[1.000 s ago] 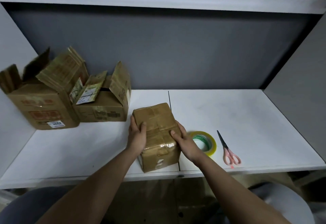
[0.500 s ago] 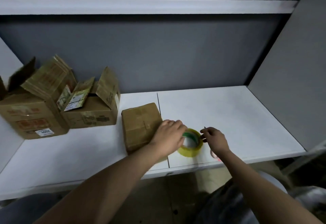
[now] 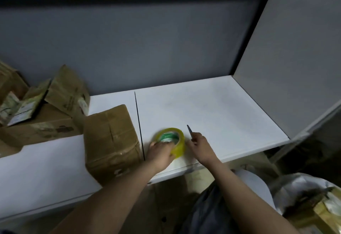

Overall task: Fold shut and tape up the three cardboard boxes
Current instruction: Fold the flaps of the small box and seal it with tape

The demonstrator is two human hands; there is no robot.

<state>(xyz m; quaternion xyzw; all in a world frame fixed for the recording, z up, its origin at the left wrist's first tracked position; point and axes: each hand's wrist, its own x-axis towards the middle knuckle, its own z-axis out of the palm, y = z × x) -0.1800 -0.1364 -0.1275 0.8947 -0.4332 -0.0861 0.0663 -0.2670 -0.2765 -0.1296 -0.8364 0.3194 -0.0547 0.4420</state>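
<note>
Yellow tape roll (image 3: 172, 140) in left hand (image 3: 160, 153), beside closed cardboard box (image 3: 110, 138).

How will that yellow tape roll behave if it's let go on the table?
The yellow ring-shaped tape roll is tilted up in the left hand, so it may roll on its edge. Its hollow core suggests it's light. Flat, it should probably stay put.
</note>
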